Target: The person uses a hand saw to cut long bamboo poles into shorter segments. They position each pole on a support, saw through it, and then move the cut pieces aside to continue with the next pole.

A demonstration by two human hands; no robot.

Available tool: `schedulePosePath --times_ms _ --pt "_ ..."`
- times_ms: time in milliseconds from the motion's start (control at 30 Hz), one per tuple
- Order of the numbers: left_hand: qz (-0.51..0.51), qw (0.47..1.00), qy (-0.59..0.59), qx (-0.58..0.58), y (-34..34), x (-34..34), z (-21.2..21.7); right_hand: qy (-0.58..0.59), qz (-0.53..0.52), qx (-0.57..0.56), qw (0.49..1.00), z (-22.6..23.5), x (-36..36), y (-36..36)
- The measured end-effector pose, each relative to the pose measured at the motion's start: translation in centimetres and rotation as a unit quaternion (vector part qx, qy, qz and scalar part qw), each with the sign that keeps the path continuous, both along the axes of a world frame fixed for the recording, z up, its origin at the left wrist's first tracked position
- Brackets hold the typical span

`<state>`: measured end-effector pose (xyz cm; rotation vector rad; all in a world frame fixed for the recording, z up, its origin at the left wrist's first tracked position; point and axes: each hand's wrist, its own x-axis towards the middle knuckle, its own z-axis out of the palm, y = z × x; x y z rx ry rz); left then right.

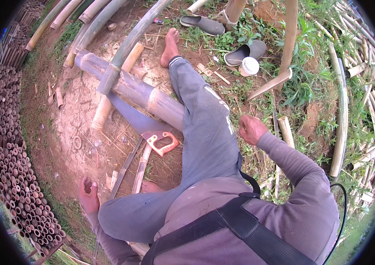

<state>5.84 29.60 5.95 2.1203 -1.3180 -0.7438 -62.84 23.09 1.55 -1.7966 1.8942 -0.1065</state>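
Observation:
My left hand (89,195) hangs beside my bent left knee, its fingers loosely curled and apart, holding nothing visible. Past my right thigh, my right hand (251,129) is raised with its fingers folded in, and no object shows in it. Between my legs, a handsaw (138,118) with an orange-and-white handle rests against a thick bamboo pole (152,99). My outstretched leg lies over the near end of that pole. A thinner bamboo pole (128,46) crosses over its far part, with its cut end next to the saw's blade. Neither hand touches the saw or the poles.
Stacked short bamboo tubes (15,176) line the left side. Two grey clogs (205,25) and a white lidded cup (250,66) lie ahead right. Upright posts (290,35) stand there too. Bamboo strips (141,170) lie near my foot, and a bamboo heap (369,97) fills the right.

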Motion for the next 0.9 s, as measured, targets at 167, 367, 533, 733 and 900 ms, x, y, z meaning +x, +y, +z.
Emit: schedulePosePath --times_ms 167,367,533,733,900 --pt "0.155 0.982 0.092 0.062 8.6 1.2 -6.4 -0.02 0.062 0.449 0.891 -1.0 -0.2 1.2" --pt "0.198 0.955 0.164 0.147 14.5 -3.1 -13.1 -0.569 -0.274 -0.077 0.771 -7.6 17.2 -30.0" --pt "0.174 0.944 0.212 0.183 14.6 -7.4 -16.4 -0.63 -0.321 -0.167 0.687 -8.0 21.4 -40.3" --pt "0.151 0.936 0.248 0.201 13.0 -11.0 -19.2 -0.625 -0.326 -0.193 0.683 -8.6 22.3 -40.9" --pt "0.133 0.934 0.26 0.208 11.5 -12.7 -20.6 -0.646 -0.329 -0.201 0.659 -12.2 22.0 -43.1"
